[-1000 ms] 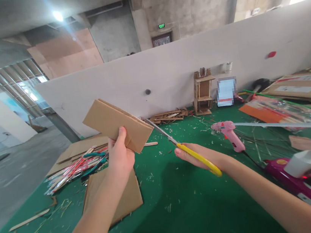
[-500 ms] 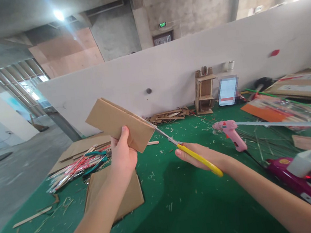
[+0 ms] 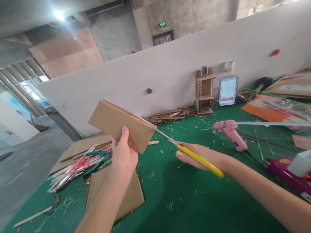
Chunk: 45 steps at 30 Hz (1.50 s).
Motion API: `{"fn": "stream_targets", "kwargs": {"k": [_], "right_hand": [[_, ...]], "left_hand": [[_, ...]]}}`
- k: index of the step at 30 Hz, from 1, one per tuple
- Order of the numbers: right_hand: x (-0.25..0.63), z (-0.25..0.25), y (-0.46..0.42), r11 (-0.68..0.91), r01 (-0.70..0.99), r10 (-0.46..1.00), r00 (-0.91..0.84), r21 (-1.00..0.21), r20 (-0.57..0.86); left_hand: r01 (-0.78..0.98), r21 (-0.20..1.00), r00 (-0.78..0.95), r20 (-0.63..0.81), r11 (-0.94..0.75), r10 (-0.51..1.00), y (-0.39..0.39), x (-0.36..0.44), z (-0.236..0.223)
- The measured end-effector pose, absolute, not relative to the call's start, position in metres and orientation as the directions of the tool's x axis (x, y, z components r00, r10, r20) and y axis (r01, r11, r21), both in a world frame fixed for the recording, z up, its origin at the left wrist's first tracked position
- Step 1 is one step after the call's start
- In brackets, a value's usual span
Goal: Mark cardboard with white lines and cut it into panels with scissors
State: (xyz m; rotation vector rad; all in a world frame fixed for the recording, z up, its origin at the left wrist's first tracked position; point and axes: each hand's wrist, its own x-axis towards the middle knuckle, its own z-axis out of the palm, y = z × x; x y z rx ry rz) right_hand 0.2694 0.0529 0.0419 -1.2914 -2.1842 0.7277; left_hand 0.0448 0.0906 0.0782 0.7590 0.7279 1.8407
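Observation:
My left hand [image 3: 124, 153] pinches a folded piece of cardboard [image 3: 124, 126] by its lower edge, thumb on the near face, tilted above the table. In my right hand [image 3: 197, 153] is a pair of scissors [image 3: 198, 158] with yellow handles; the fingers are wrapped round them. The scissors' blades reach up and left to the cardboard's right end, where their tips pass behind or into its edge; I cannot tell how far. Below my left forearm lies a flat cardboard square [image 3: 128, 196] on the green table [image 3: 179, 212].
To the right rest a pink glue gun [image 3: 233, 133] and a purple power strip [image 3: 298, 181]. A small cardboard shelf [image 3: 205, 92] stands by the white partition [image 3: 110, 80], beside scraps [image 3: 169, 115]. Wrapped sticks [image 3: 76, 169] and teal-handled pliers [image 3: 97, 162] lie left.
The cardboard and my left hand have shifted very slightly to the right and down. The scissors stay at the cardboard's right end, almost unmoved.

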Motion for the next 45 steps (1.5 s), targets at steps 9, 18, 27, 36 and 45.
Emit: {"fn": "stream_targets", "kwargs": {"k": [9,18,27,36,45], "right_hand": [[0.266,0.037,0.058,0.322,0.712,0.936,-0.339,-0.624,0.097],[0.264,0.034,0.058,0.300,0.789,0.953,-0.271,-0.537,0.134],[0.268,0.039,0.049,0.440,0.724,0.891,-0.425,-0.532,0.159],[0.262,0.043,0.045,0.303,0.803,0.952,-0.278,-0.514,0.126],[0.256,0.042,0.042,0.350,0.834,0.936,-0.290,-0.427,0.199]], "left_hand": [[-0.521,0.772,-0.325,0.214,-0.363,0.921,0.088,0.047,0.078],[-0.518,0.780,-0.337,0.192,-0.352,0.922,0.089,0.048,0.076],[-0.541,0.761,-0.298,0.227,-0.360,0.927,0.089,0.048,0.075],[-0.531,0.759,-0.275,0.265,-0.376,0.924,0.089,0.048,0.076],[-0.494,0.768,-0.267,0.311,-0.407,0.912,0.086,0.048,0.079]]}}
